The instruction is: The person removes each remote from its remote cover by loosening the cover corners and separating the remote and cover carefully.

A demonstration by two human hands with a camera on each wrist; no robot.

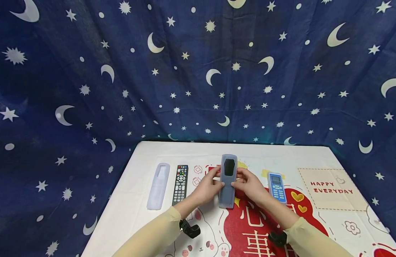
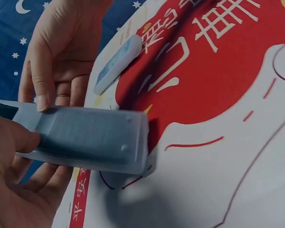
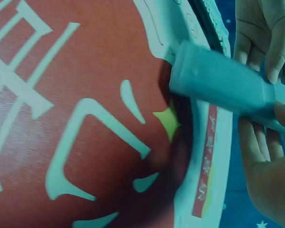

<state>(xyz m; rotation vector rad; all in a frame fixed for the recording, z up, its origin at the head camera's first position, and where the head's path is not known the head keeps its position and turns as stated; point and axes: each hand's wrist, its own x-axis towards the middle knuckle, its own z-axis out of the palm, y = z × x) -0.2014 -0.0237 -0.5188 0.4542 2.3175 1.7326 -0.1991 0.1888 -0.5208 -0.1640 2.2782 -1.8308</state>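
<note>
A remote control in a translucent silicone cover [image 1: 227, 192] is held up over the table, its long side upright in the head view. A dark patch shows through an opening in the cover's upper part. My left hand [image 1: 206, 188] grips its left side and my right hand [image 1: 250, 185] its right side, thumbs on the near face and fingers behind. From the left wrist, the cover's closed lower end [image 2: 128, 142] looks smooth, with small raised dots. In the right wrist view the covered remote [image 3: 223, 83] appears between thumb and fingers of both hands.
On the left of the table [image 1: 133, 200] lie an empty translucent cover [image 1: 158, 187] and a black remote [image 1: 180, 184] with coloured buttons. A blue-and-white remote [image 1: 277, 188] lies to the right. A dark blue star-patterned cloth [image 1: 198, 71] hangs behind the table.
</note>
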